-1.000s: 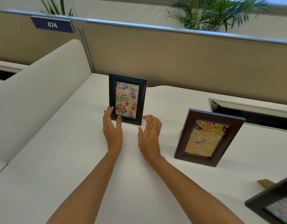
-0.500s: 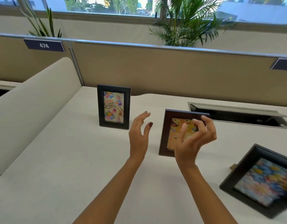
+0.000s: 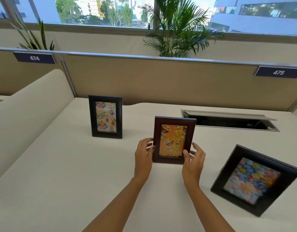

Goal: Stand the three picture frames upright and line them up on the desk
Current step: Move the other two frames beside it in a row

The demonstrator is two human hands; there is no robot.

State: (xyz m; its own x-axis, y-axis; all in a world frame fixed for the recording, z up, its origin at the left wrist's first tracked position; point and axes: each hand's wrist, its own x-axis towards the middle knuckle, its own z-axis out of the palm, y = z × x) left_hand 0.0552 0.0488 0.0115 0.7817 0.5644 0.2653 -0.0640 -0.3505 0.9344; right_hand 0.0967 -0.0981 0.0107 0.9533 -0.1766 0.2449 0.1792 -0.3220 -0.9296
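A black frame with a birthday picture stands upright at the back left of the cream desk. A brown frame with an orange emoji picture is upright in the middle, held at its lower edges: my left hand grips its left side, my right hand its lower right corner. A larger black frame with a flower picture sits tilted and turned askew at the right, apart from both hands.
An open cable hatch is set into the desk behind the brown frame. A beige partition with number plates 474 and 475 closes the back. A rounded divider rises at the left.
Both hands left the birthday frame, moved right and closed on the sides of the brown emoji frame, which now faces me squarely. The view tilted up and right.
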